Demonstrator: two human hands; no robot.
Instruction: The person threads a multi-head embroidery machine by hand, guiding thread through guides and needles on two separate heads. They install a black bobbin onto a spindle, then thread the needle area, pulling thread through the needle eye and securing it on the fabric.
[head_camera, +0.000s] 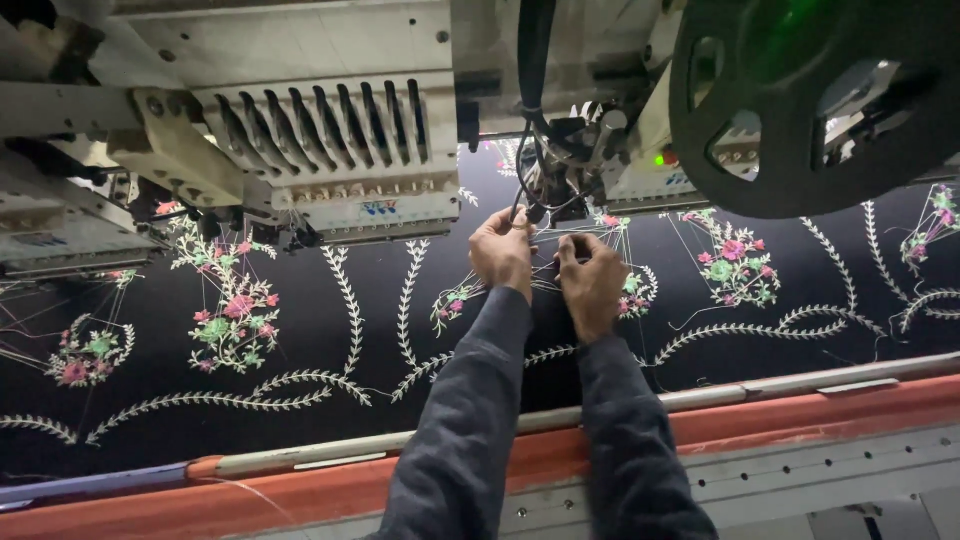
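Observation:
Black cloth (300, 330) with pink flowers and white leafy vines lies stretched flat under a row of embroidery machine heads. My left hand (503, 250) and my right hand (590, 275) reach over the cloth, close together, just below the needle area of the middle head (560, 160). Both hands pinch at thin threads there; the fingertips are bunched. What exactly each holds is too small to tell. Dark grey sleeves cover both forearms.
A cream machine head with a slotted thread panel (340, 150) hangs at upper left. A large dark spoked wheel (810, 100) fills the upper right. An orange-red frame rail (800, 410) and a grey bar run along the near edge of the cloth.

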